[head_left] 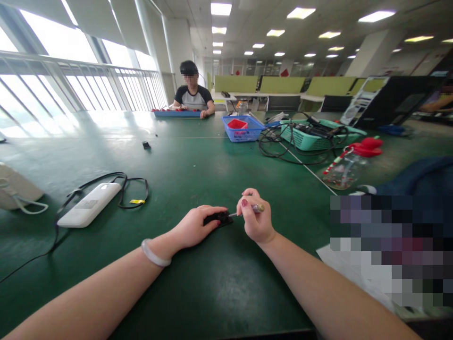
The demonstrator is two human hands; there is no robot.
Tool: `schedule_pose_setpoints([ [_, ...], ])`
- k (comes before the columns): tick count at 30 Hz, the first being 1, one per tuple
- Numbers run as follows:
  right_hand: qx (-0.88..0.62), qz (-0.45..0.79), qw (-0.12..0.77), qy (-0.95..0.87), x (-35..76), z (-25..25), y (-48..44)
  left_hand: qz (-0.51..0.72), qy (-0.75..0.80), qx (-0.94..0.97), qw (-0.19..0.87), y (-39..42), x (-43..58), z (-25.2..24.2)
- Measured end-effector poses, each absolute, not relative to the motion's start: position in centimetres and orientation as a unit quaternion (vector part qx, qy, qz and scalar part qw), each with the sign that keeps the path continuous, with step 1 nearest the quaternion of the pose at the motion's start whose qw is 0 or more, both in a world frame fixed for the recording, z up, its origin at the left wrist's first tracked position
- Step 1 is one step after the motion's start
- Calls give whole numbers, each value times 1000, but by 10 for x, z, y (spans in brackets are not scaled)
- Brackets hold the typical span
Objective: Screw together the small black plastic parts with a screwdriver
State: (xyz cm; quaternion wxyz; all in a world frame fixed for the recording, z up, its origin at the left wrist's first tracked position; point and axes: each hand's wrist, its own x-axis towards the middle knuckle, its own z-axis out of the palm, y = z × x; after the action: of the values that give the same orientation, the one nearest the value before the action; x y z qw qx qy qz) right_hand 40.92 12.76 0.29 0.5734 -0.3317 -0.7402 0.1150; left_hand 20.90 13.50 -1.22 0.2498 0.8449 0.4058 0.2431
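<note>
My left hand [194, 225] is closed around a small black part [222, 218], pinning it against the green table [226, 288]. Its thumb and fingers cover much of the part, so its exact kind does not show. In my right hand [257, 219] is a screwdriver [259, 208] with a yellowish handle, held nearly level. The thin metal shaft points left, and its tip meets or nearly meets the right end of the black part.
Left lies a white power bank [90, 205] with a black cable [56, 231]. Ahead are a small black piece [146, 145], a blue basket [244, 134] and a teal basket [304, 141] of cables. A clear bottle [345, 172] stands right. Across the table sits a person [194, 97].
</note>
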Motion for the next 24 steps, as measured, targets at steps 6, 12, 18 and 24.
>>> schedule_pose_setpoints([
  [6, -326, 115, 579, -739, 408, 3, 127, 240, 406, 846, 250, 135, 209, -12],
  [12, -320, 112, 576, -744, 407, 3, 127, 241, 408, 847, 241, 134, 210, -12],
  [18, -314, 105, 580, -744, 406, 3, 127, 242, 412, 846, 235, 134, 211, -13],
  [24, -311, 103, 575, -750, 407, 2, 127, 239, 416, 849, 220, 134, 213, -15],
])
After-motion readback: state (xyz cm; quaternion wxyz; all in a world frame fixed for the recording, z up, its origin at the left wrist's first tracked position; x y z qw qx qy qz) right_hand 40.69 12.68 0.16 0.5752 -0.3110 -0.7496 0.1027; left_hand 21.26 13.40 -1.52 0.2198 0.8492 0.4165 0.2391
